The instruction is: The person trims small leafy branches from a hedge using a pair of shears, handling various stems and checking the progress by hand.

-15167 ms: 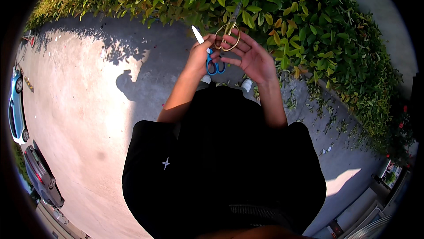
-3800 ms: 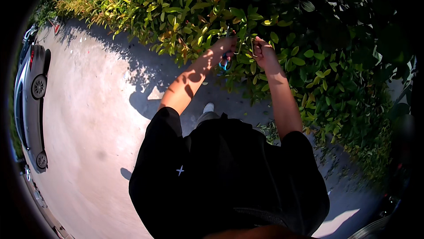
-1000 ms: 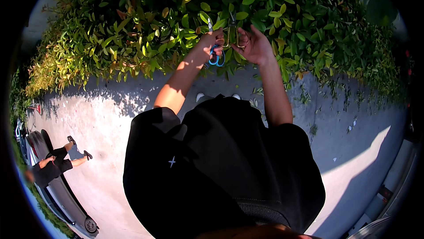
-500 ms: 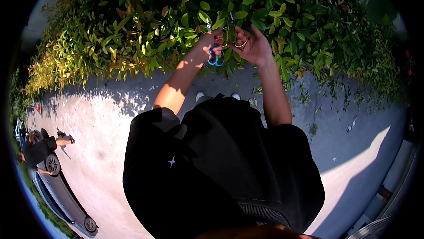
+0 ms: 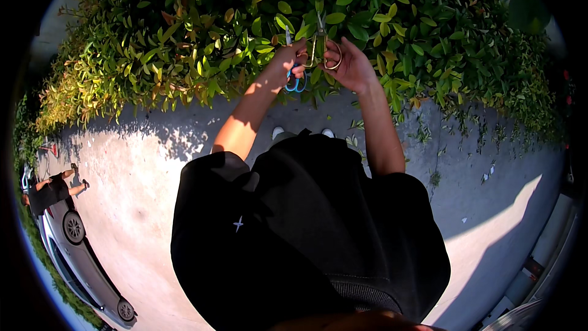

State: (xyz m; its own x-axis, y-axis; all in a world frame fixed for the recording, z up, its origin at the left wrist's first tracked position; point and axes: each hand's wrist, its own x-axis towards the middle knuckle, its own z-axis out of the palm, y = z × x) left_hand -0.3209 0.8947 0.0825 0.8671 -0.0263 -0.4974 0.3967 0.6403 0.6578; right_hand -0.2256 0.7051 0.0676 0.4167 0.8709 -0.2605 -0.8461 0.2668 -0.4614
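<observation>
Left hand grips blue-handled scissors, right hand brass-handled scissors

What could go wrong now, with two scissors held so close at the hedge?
1. The left hand holds blue scissors and the right hand brass scissors, nearly touching; a blade might nick a finger.
2. The hedge leaves hide the blade tips, so a cut may land off target.
</observation>
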